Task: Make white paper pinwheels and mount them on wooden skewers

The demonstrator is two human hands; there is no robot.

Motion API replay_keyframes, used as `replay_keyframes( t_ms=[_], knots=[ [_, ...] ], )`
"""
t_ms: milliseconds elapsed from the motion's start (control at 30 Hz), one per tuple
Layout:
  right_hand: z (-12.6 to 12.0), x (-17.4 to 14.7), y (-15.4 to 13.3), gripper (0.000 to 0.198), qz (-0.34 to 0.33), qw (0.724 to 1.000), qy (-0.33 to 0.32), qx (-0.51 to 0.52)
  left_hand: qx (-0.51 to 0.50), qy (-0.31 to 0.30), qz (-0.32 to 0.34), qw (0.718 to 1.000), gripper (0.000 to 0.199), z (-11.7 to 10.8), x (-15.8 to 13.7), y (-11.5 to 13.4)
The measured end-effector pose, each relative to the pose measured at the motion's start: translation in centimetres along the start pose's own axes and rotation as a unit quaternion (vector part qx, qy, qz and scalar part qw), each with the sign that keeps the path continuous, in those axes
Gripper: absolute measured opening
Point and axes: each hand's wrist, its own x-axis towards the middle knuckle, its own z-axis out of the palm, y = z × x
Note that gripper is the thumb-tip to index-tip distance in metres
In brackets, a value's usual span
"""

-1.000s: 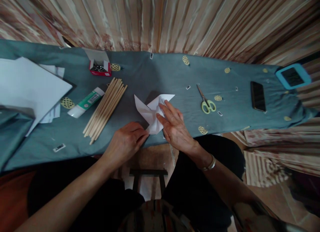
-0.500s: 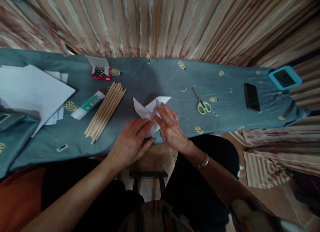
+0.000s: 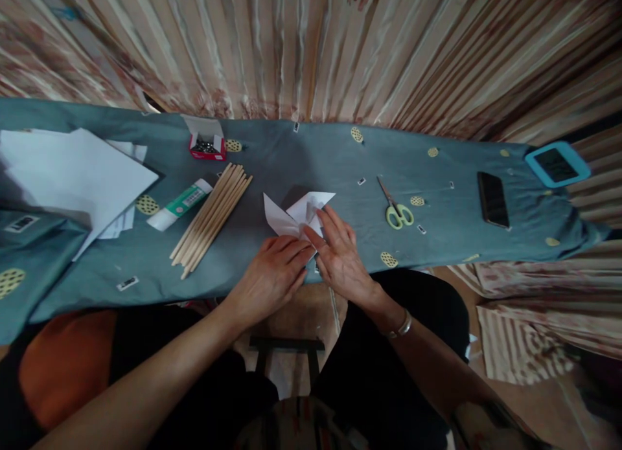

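a folded white paper (image 3: 279, 220) with pointed flaps lies near the middle of the cloth-covered surface (image 3: 335, 158), close to its near edge. the right hand (image 3: 340, 259) grasps it on the right side, thumb and fingers gathered over its middle and fingertips set on the white folds. the left hand (image 3: 275, 272) touches the near part of the paper with bent fingers; its thumb is mostly hidden, so i cannot tell whether it pinches the paper or only presses on it. two flaps point away, one far left and one far right. left of the hands lies a slanting bundle of wooden sticks (image 3: 211, 222), with a white and green tube (image 3: 179, 204) just beside it on the left. an open red box (image 3: 208, 147) of small metal pieces stands beyond the sticks, and white sheets (image 3: 82, 178) are piled at far left. to the right lie green-handled scissors (image 3: 399, 215), then a dark phone (image 3: 493, 199), and past that a blue-framed screen (image 3: 558, 164).
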Motion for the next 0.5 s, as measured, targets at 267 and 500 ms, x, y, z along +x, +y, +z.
replay_keyframes(
  t_ms=[267,500],
  knots=[
    [-0.2,-0.1,-0.1,0.063,-0.004,1.0,0.006,-0.019,-0.01,0.044,0.001,0.999,0.032,-0.8,0.1,-0.2],
    [-0.8,0.1,0.2,0.056,0.014,1.0,0.012,-0.006,-0.092,0.104,-0.157,0.978,0.033,-3.1,-0.8,-2.8]
  ],
)
